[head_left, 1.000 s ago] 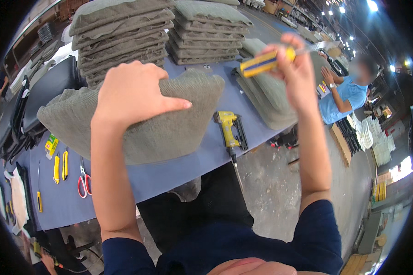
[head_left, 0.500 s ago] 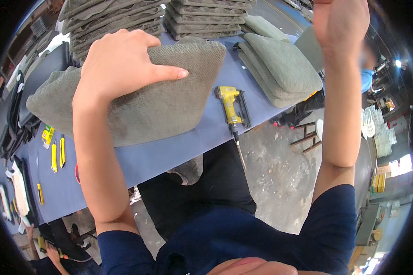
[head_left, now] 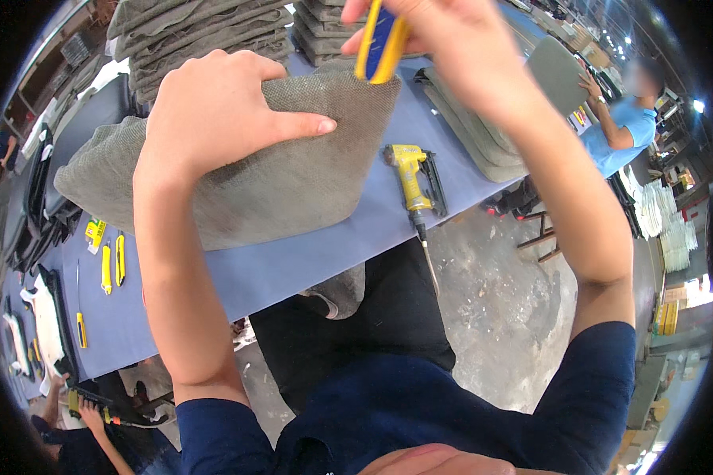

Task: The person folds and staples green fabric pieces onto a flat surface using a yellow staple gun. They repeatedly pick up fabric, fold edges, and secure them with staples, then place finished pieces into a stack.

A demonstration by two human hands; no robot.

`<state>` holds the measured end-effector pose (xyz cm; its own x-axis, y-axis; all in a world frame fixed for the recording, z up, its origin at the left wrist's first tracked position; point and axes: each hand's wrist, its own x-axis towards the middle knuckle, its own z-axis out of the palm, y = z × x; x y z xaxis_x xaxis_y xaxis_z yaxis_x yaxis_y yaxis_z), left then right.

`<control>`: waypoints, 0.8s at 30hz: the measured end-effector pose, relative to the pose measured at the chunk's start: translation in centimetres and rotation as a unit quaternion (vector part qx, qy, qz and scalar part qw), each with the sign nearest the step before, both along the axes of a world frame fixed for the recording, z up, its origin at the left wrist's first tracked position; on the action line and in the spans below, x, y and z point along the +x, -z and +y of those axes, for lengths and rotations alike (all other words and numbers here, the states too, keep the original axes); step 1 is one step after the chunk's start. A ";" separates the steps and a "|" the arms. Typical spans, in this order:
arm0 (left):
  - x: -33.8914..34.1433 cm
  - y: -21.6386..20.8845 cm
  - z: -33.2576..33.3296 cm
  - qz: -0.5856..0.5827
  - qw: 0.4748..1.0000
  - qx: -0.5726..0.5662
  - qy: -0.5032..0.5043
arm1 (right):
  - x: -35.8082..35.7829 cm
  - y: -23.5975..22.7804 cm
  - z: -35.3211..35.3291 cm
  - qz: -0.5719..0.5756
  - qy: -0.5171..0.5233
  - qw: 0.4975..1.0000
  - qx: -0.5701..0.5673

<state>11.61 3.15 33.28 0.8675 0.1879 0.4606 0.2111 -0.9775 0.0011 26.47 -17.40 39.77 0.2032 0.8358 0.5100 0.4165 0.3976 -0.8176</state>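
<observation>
A grey-green fabric-covered cushion panel (head_left: 285,186) stands tilted on the blue-covered table. My left hand (head_left: 214,115) grips its top edge, fingers over the far side and thumb along the near face. My right hand (head_left: 459,51), slightly blurred, is closed around a yellow-and-blue tool handle (head_left: 380,49). The handle's lower end is over the panel's upper right corner; I cannot make out the tool's working end. Just right of the panel lies a yellow pneumatic staple gun (head_left: 410,178), untouched, with its hose running off the table edge.
Stacked grey cushion covers (head_left: 206,39) stand behind the panel, and more grey panels (head_left: 471,131) lie at the right. Yellow cutters (head_left: 107,269) and a yellow-handled screwdriver (head_left: 81,328) lie at the left. A co-worker in light blue (head_left: 622,134) handles a panel at far right; another works at lower left.
My right hand has come down and leftward from the upper right, bringing the yellow-and-blue tool handle into view over the panel's corner. My left hand keeps its hold on the panel.
</observation>
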 end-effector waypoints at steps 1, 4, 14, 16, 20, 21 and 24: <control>0.1 0.4 0.1 -0.006 1.000 0.005 0.009 | -0.4 -0.2 0.3 -0.024 0.048 0.996 0.073; 0.1 0.4 -0.2 -0.031 0.999 0.029 0.025 | -1.4 -0.5 1.0 -0.158 0.204 0.937 0.237; -1.2 0.8 -0.5 -0.036 0.999 0.022 0.028 | -3.1 -1.8 -0.9 -0.020 0.157 0.973 0.166; -0.9 0.8 -1.0 -0.035 0.999 0.000 0.031 | -2.0 1.4 -0.8 -0.061 0.130 0.989 0.042; -1.1 1.1 -0.6 -0.050 0.998 0.035 0.033 | -1.9 0.0 -0.2 -0.026 0.164 0.986 0.018; -1.2 1.2 -0.3 -0.059 0.997 0.042 0.027 | -1.3 -1.5 -0.5 0.026 0.154 0.983 0.096; -1.6 0.3 -1.0 -0.038 0.999 -0.014 0.025 | 0.9 -1.3 -0.4 0.128 0.124 0.970 0.164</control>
